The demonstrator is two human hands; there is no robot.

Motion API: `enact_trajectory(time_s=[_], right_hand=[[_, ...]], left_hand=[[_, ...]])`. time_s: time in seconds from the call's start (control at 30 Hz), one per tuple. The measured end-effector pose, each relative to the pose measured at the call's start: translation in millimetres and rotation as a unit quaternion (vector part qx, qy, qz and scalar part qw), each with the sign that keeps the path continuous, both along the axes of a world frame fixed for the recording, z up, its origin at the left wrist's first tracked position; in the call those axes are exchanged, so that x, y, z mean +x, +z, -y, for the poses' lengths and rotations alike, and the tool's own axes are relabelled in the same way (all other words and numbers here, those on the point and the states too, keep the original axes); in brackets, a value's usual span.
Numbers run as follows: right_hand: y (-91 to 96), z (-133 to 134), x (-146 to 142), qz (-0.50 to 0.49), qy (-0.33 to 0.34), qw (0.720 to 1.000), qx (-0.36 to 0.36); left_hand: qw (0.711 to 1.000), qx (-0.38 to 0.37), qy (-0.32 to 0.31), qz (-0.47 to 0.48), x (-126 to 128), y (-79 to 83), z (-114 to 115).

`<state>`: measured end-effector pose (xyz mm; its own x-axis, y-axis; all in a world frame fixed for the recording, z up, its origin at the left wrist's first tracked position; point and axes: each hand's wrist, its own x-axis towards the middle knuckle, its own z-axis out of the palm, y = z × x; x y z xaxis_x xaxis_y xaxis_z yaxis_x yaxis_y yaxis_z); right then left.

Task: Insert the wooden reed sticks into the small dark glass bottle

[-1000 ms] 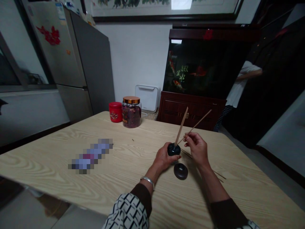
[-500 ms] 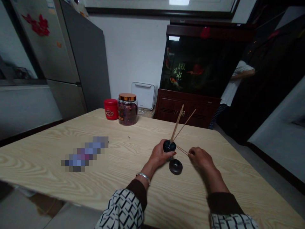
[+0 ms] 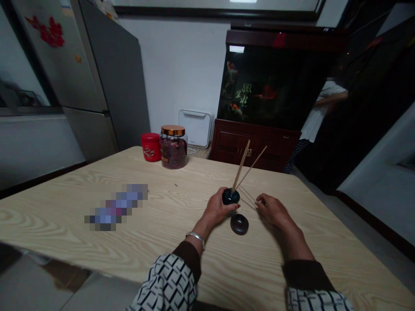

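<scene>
My left hand [image 3: 218,208] is closed around a small dark glass bottle [image 3: 230,196] standing on the table. Several thin reed sticks [image 3: 241,166] rise from the bottle's mouth, most bunched together and one leaning to the right. To the right of the bottle, my right hand [image 3: 274,210] has thumb and fingers pinched at the end of a thin reed stick [image 3: 247,204]. A second faint line runs just above it; whether that is another stick or a shadow I cannot tell. A dark round cap [image 3: 240,230] with a hollow centre lies in front of the bottle.
Toward the back of the wooden table [image 3: 181,259] stand a red canister [image 3: 151,147] and a large jar [image 3: 174,151] with a copper-coloured lid. A blurred-out item [image 3: 116,207] lies at left. Behind are an aquarium [image 3: 259,86], a fridge [image 3: 116,82] and a person [image 3: 319,110].
My right hand has risen slightly, and the thin lines between its fingertips and the bottle have spread apart. My left hand keeps its hold on the bottle. The view has shifted a little.
</scene>
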<state>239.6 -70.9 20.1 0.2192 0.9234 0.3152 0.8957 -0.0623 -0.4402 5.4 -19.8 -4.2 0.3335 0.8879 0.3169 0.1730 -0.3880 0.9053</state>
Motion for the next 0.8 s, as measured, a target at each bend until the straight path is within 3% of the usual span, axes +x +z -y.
enact_trajectory(time_s=[0.1,0.17,0.2,0.3,0.37,0.43,0.57,0.8], right_hand=[[15.5,0.2,9.1,-0.121,0.001,0.981,0.152],[30.8,2.9,9.4,-0.237,-0.012,0.940,0.245],[39.3,5.1,6.7,-0.313,-0.010,0.906,0.284],[63.9,12.8,-12.3,-0.522,0.027,0.761,0.385],[76.1,15.2,-30.8,-0.549,0.057,0.728,0.407],[82.8,13.4,-49.3,-0.536,0.074,0.728,0.421],[82.5,0.2,-73.8,-0.478,0.087,0.768,0.418],[73.1,-19.2,-81.3,-0.382,0.082,0.832,0.394]], left_hand=[[1.000,-0.004,0.002,-0.004,-0.4,0.4,0.6],[1.000,-0.004,0.006,-0.008,-0.7,0.1,0.3],[1.000,-0.003,0.007,-0.010,-0.8,-0.4,0.0],[1.000,-0.006,0.002,-0.006,-1.0,-2.5,-1.5],[1.000,-0.011,-0.002,-0.003,-0.9,-3.3,-2.1],[1.000,-0.012,0.001,-0.004,-0.9,-3.3,-2.2],[1.000,-0.004,0.005,-0.006,-1.1,-2.8,-1.9],[1.000,0.004,0.006,-0.010,-0.8,-5.5,-3.6]])
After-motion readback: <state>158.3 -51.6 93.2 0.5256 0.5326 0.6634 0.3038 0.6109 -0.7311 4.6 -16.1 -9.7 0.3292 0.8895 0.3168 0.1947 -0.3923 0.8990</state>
